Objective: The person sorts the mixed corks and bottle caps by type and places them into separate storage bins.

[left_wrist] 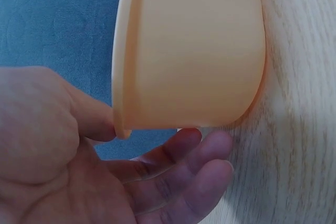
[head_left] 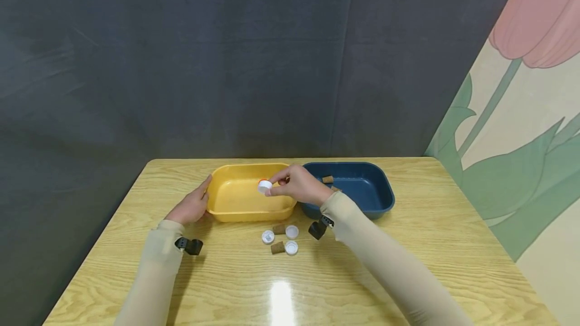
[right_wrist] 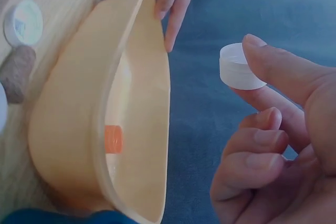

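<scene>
My left hand [head_left: 188,209] holds the left end of a yellow plastic tub [head_left: 254,218], the thumb at its rim and the fingers against the outer wall. Above the tub's right half, my right hand [head_left: 302,185] pinches a white bottle cap [right_wrist: 241,72] between thumb and forefinger. Inside the tub lies an orange cap [right_wrist: 113,139], mostly hidden behind the white one in the head view. On the table in front of the tub are several white caps [head_left: 291,248] and two brown corks [head_left: 277,248].
A dark blue tub [head_left: 387,197] stands to the right of the yellow one, with corks [head_left: 328,179] in it. The wooden table [head_left: 408,275] ends at a dark curtain [head_left: 272,64] behind. A painted wall [head_left: 521,165] is on the right.
</scene>
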The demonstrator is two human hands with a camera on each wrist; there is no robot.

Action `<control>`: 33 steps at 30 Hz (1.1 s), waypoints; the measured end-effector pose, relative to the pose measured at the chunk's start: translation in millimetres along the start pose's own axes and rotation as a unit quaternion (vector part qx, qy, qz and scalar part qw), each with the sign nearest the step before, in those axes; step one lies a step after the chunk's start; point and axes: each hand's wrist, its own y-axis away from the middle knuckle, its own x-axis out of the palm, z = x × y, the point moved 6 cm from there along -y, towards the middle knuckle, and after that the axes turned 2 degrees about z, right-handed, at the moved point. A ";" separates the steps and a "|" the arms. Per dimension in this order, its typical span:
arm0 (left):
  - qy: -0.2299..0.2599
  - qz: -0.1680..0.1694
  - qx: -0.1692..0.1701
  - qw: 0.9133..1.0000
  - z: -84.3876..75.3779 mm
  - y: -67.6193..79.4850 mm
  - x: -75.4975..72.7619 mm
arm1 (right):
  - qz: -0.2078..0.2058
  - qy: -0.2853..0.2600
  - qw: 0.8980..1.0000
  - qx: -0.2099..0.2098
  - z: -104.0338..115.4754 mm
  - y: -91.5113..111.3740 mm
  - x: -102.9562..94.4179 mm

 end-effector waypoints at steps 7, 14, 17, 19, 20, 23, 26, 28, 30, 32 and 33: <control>-0.002 -0.001 0.002 1.000 -0.3 -1.2 0.3 | 0.004 0.011 1.000 0.021 -0.2 -22.9 1.5; -0.013 -0.006 0.009 1.000 0.7 -3.4 -0.3 | 0.002 0.019 0.998 0.060 -8.5 -44.6 3.3; -0.013 -0.006 0.009 1.000 1.2 -4.2 0.3 | 0.002 0.038 0.996 0.081 -15.5 -53.1 5.1; -0.012 -0.005 0.007 1.000 1.4 -4.3 0.5 | 0.001 0.044 0.995 0.093 -19.6 -57.8 7.2; -0.011 -0.005 0.007 1.000 1.6 -4.3 0.5 | 0.001 0.046 0.994 0.097 -21.3 -60.2 8.3; -0.011 -0.006 0.006 1.000 1.5 -3.8 0.3 | 0.003 0.052 0.993 0.105 -24.1 -65.1 12.0; -0.013 -0.006 0.006 1.000 0.6 -3.4 0.5 | 0.005 0.057 0.992 0.114 -27.0 -68.7 15.4; -0.013 -0.006 0.004 1.000 0.0 -3.0 0.9 | 0.006 0.063 0.991 0.119 -29.1 -70.9 17.2; -0.011 -0.005 0.003 1.000 -0.7 -2.7 1.3 | 0.009 0.070 0.990 0.122 -31.0 -72.9 18.8; -0.012 -0.005 0.002 1.000 -1.1 -2.8 1.4 | 0.011 0.075 0.989 0.124 -31.9 -74.2 19.8; -0.012 -0.005 0.003 1.000 -1.4 -2.9 1.3 | 0.013 0.079 0.989 0.124 -32.0 -74.6 20.1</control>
